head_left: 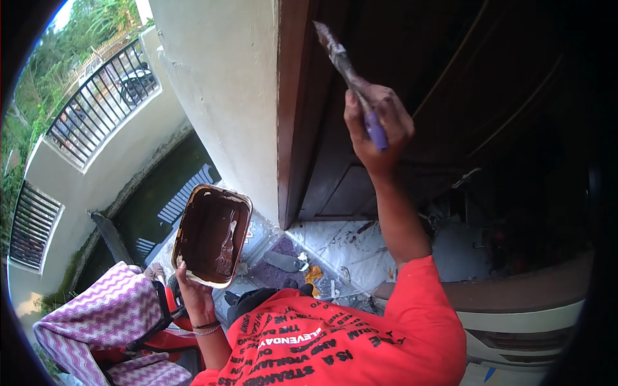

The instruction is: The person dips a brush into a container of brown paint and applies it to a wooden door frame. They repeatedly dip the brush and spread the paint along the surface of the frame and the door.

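My right hand [380, 125] is raised and wrapped round a paintbrush [341, 61] with a purple handle end. The brush's bristle end points up and left, overlapping the brown door frame [293, 122] in this view; its ferrule is smeared with paint. Low on the left, my left hand [193, 293] grips the near rim of a rectangular tub [193, 238] coated inside with dark brown paint. A pale, brush-shaped streak [226, 248] shows on the tub's inner side.
A dark panelled door [341, 190] stands beside a cream wall [225, 83]. Below lie a marble floor [347, 248] and a purple mat [277, 260] with scraps on it. A purple-and-white zigzag cloth [109, 302] drapes over something red at the lower left. Black railings [96, 106] top the outer wall.
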A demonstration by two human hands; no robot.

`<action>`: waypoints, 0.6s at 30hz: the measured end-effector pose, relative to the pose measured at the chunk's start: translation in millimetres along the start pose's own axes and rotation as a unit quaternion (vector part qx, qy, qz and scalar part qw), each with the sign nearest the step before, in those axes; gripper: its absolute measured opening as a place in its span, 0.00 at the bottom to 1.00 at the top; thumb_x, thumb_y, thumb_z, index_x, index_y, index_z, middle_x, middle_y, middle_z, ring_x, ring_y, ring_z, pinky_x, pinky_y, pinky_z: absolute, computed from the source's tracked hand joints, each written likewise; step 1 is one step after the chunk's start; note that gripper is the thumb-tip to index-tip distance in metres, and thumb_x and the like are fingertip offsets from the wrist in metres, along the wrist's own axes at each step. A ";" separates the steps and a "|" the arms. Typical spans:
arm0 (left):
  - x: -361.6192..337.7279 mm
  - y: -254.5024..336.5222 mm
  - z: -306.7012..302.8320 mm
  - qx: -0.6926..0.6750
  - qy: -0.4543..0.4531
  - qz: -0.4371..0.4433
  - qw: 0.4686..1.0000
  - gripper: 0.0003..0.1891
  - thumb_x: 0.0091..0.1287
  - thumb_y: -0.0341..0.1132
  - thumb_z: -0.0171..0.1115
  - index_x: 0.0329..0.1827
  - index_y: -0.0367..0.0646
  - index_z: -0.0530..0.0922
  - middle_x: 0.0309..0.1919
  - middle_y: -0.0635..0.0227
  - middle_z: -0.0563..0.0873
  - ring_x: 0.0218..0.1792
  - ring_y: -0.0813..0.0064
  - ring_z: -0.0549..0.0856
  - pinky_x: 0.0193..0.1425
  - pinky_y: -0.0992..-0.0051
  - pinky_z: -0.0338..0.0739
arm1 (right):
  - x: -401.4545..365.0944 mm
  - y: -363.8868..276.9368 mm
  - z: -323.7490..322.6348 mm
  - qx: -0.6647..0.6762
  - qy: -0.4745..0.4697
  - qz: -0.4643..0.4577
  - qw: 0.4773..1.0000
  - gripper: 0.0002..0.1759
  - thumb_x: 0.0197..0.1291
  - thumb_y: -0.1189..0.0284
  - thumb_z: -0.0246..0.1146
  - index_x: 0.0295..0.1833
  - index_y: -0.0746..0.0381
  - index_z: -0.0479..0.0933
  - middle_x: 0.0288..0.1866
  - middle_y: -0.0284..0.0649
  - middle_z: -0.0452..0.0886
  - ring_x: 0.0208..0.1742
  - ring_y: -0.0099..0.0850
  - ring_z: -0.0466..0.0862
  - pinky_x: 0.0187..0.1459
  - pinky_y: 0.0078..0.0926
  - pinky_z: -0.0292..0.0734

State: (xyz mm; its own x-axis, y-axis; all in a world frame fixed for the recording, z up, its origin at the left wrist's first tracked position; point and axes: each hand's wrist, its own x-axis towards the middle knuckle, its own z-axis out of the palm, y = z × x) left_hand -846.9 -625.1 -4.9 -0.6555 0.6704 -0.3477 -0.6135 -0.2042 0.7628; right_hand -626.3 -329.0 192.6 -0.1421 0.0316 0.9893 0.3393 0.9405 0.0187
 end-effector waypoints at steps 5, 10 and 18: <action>-4.6 1.6 2.3 -0.002 0.007 -0.008 1.000 0.29 0.65 0.52 0.53 0.65 0.47 0.64 0.60 0.68 0.75 0.58 0.69 0.77 0.57 0.67 0.74 | -109.7 -6.0 12.5 0.008 -0.123 0.024 0.992 0.13 0.45 0.82 0.66 0.40 0.65 0.79 0.28 0.41 0.76 0.32 0.36 0.80 0.32 0.30 0.78; -4.4 3.0 4.0 -0.006 -0.003 -0.014 1.000 0.28 0.66 0.49 0.52 0.66 0.45 0.64 0.60 0.68 0.75 0.59 0.69 0.76 0.60 0.67 0.72 | -236.1 -14.5 14.5 0.079 -0.276 0.090 0.954 0.11 0.47 0.81 0.66 0.39 0.65 0.79 0.27 0.42 0.77 0.31 0.37 0.80 0.32 0.32 0.77; -11.4 5.6 15.4 0.003 0.010 0.000 1.000 0.28 0.67 0.49 0.51 0.66 0.45 0.64 0.61 0.68 0.74 0.59 0.69 0.76 0.60 0.68 0.73 | -131.1 -6.3 6.6 0.060 -0.180 0.097 0.977 0.11 0.48 0.84 0.65 0.40 0.66 0.79 0.31 0.43 0.80 0.35 0.40 0.82 0.37 0.32 0.79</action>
State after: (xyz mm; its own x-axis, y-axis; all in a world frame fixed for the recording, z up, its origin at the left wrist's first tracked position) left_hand -836.1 -623.0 11.7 -0.6637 0.6561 -0.3592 -0.6112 -0.1989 0.7661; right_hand -616.0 -336.9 61.8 -0.4101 0.3106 0.8575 0.2846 0.9369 -0.2032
